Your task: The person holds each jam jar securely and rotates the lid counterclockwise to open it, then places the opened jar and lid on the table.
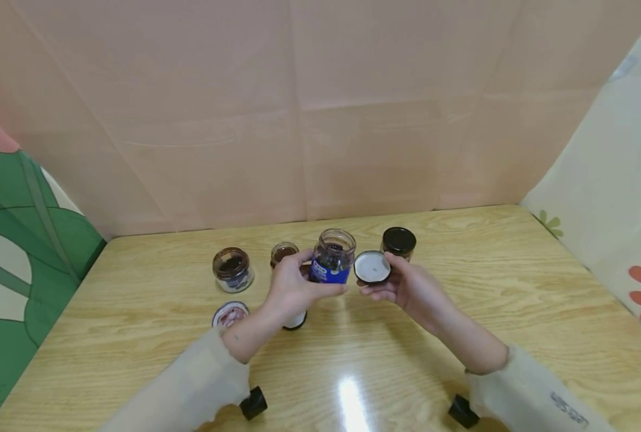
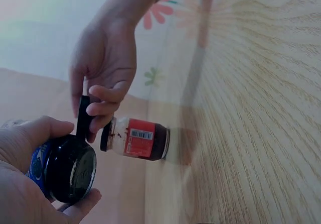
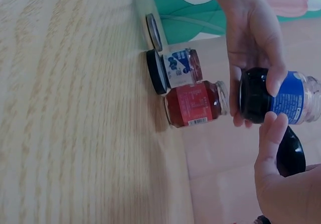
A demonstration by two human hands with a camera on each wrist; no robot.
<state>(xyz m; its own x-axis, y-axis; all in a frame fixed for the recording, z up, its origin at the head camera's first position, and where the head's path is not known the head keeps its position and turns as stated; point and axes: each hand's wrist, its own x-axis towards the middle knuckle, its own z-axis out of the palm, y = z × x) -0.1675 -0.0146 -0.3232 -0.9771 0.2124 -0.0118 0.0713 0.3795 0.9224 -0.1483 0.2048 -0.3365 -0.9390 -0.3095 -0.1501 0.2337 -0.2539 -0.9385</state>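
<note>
My left hand [image 1: 293, 287] grips a glass jar with a blue label [image 1: 330, 271], held up off the table with its mouth uncovered. Dark contents show inside it. Beside that jar, my right hand [image 1: 417, 291] pinches a black lid [image 1: 372, 267] by its rim, its white inner face turned toward the head view. A narrow gap separates lid and jar in the head view. From the right wrist view, the blue-labelled jar [image 3: 291, 97] has a dark lower part around which the left fingers curl. The lid's dark outer side [image 3: 291, 156] also shows there.
A lidded jar with a red label [image 2: 139, 139] stands behind the right hand. Left of the hands are an open jar with dark contents [image 1: 233, 270] and an open red-labelled jar [image 3: 193, 104]. Two loose lids, one pinkish inside [image 1: 231, 313], one white inside [image 1: 295, 320], lie nearer.
</note>
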